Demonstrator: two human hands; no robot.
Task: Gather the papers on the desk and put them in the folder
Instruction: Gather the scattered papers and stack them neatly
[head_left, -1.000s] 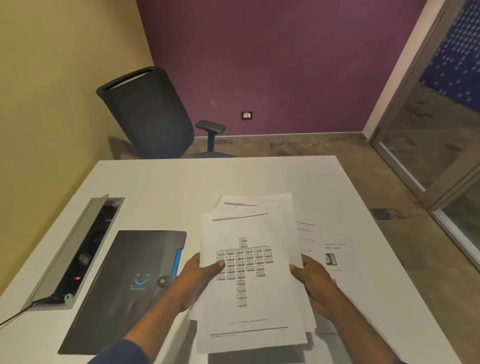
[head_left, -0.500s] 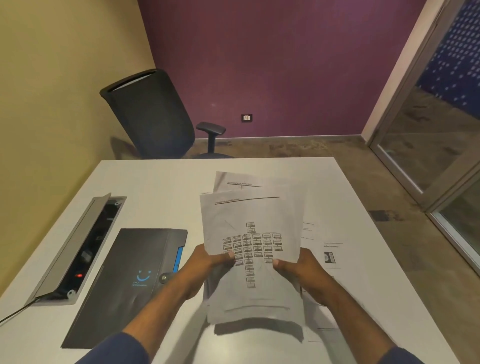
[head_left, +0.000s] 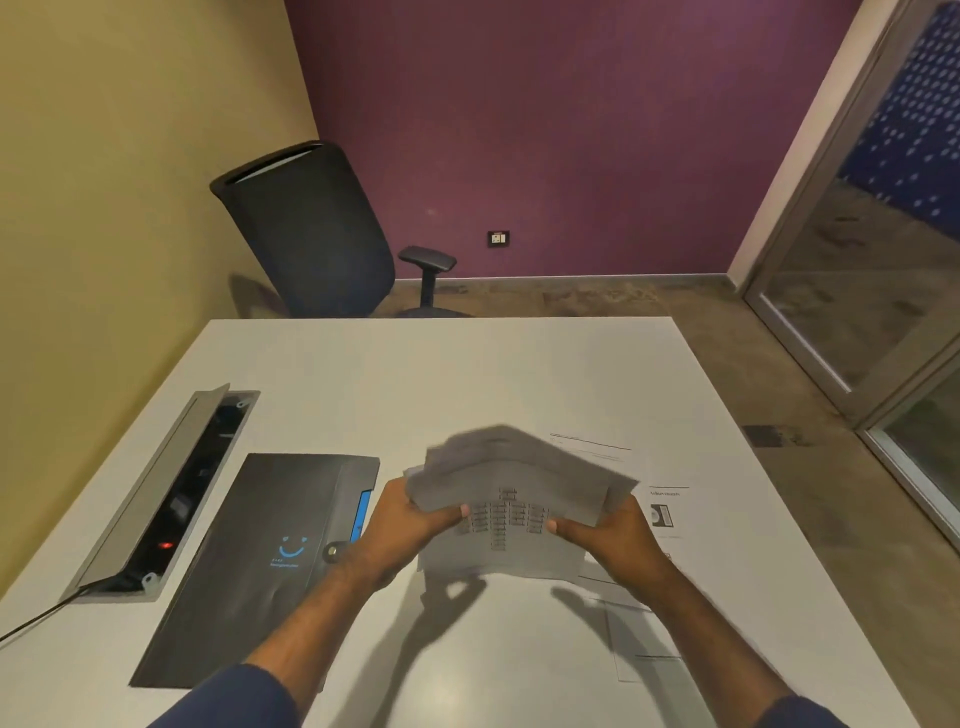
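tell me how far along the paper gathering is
Done: several sheets are gathered into one stack. In hand: left hand and right hand grip that stack above the desk. Left: loose sheets lie at right; the folder is closed.

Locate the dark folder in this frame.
In the head view, the dark folder lies closed on the white desk, left of centre, between the open cable box and the left hand.

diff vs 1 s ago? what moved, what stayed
The stack of papers, flat a second ago, has been lifted and tipped away; its top edge now flops over, blurred. The left hand and right hand still grip its sides, thumbs in front. The folder and loose sheets on the desk have not moved.
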